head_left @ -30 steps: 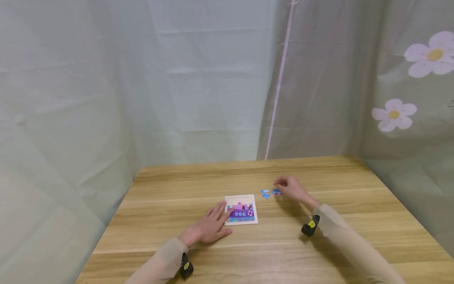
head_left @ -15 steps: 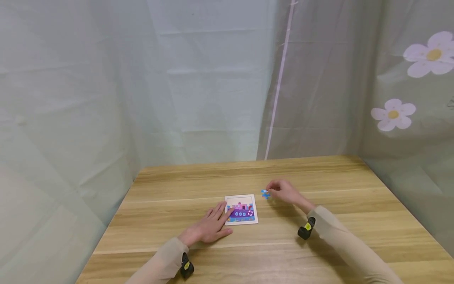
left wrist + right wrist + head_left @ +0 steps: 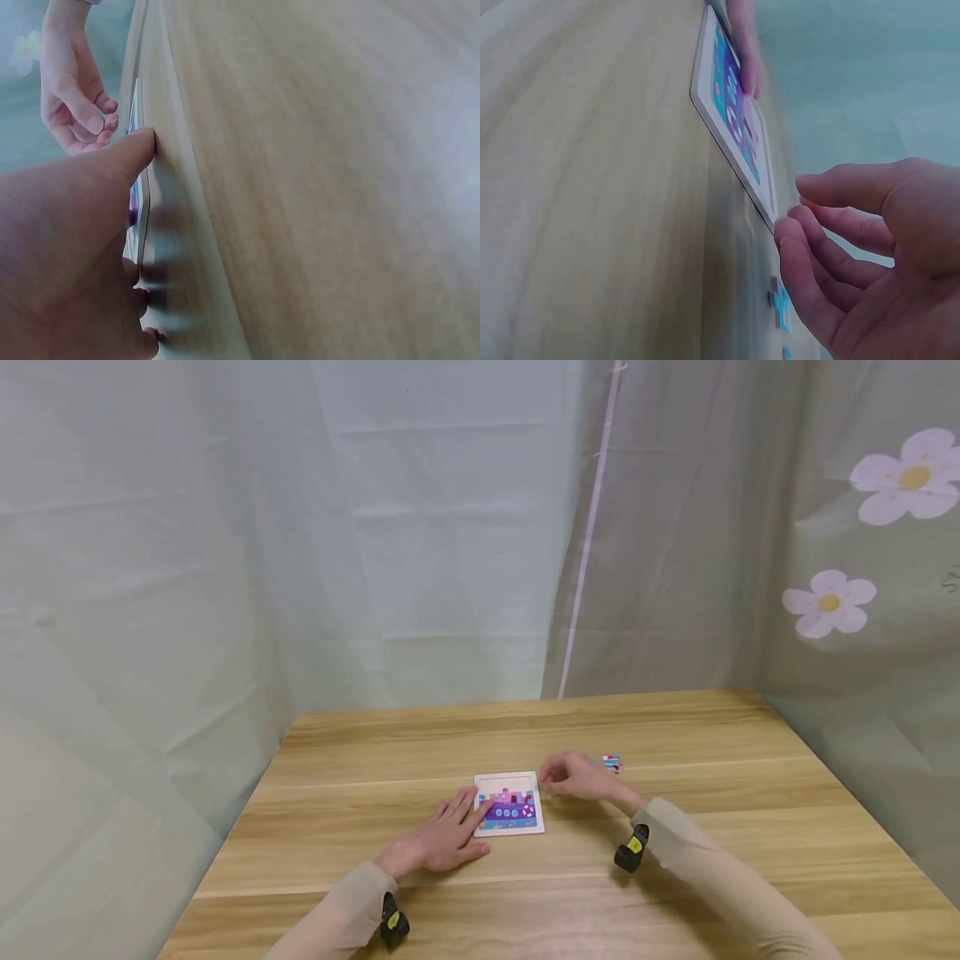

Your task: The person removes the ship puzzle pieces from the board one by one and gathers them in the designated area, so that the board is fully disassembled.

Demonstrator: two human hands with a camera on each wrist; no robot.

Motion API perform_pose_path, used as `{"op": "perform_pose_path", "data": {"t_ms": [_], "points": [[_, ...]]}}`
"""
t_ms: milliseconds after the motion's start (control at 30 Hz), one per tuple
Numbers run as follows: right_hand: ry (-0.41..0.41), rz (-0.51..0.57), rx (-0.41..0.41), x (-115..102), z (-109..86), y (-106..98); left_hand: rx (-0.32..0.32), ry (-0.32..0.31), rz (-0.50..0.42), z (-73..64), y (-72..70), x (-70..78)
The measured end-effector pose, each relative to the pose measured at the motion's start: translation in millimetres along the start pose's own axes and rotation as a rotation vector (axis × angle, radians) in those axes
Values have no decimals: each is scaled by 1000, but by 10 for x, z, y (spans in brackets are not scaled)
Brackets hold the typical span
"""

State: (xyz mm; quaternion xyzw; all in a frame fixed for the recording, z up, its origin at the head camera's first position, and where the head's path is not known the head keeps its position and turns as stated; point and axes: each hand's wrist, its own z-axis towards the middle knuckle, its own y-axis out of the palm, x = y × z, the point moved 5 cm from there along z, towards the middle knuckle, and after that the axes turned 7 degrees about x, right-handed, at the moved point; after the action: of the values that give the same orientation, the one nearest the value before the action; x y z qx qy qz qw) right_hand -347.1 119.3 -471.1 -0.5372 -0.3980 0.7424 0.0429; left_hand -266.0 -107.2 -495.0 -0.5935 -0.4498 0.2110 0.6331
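Observation:
A white-framed jigsaw puzzle [image 3: 538, 821] lies on the wooden table, its lower part filled with a purple and pink boat picture. My left hand [image 3: 444, 837] rests over its left edge, fingers extended, one fingertip on the picture; in the left wrist view the thumb [image 3: 139, 152] lies beside the frame [image 3: 143, 214]. My right hand [image 3: 576, 777] is just off the frame's upper right corner. Its fingers are loosely bent, and nothing shows between thumb [image 3: 847, 186] and fingertips. Blue puzzle pieces [image 3: 781, 306] lie on the table beyond the right fingers, covered by that hand in the head view.
More puzzle pieces [image 3: 612, 763], striped blue with pink, lie right of my right wrist. The wooden table [image 3: 360, 793] extends around the puzzle on all sides. Pale curtains [image 3: 450, 568] hang behind and at both sides, with flowers [image 3: 829, 603] on the right one.
My right hand has moved left and slightly toward me, from over the loose pieces to the frame's right side. Pieces farther right have come into view. My left hand has stayed put.

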Motion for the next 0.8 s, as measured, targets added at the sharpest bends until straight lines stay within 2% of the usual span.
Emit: {"op": "perform_pose_path", "data": {"t_ms": [200,433,800], "points": [[-4,-8,-17,-26,50,92,6,-9,-11,6,-30,-2],[81,-30,-8,-45,90,199,3,-7,-22,10,-18,-11],[83,-117,1,-36,113,266,12,-10,-64,13,-28,-9]]}}
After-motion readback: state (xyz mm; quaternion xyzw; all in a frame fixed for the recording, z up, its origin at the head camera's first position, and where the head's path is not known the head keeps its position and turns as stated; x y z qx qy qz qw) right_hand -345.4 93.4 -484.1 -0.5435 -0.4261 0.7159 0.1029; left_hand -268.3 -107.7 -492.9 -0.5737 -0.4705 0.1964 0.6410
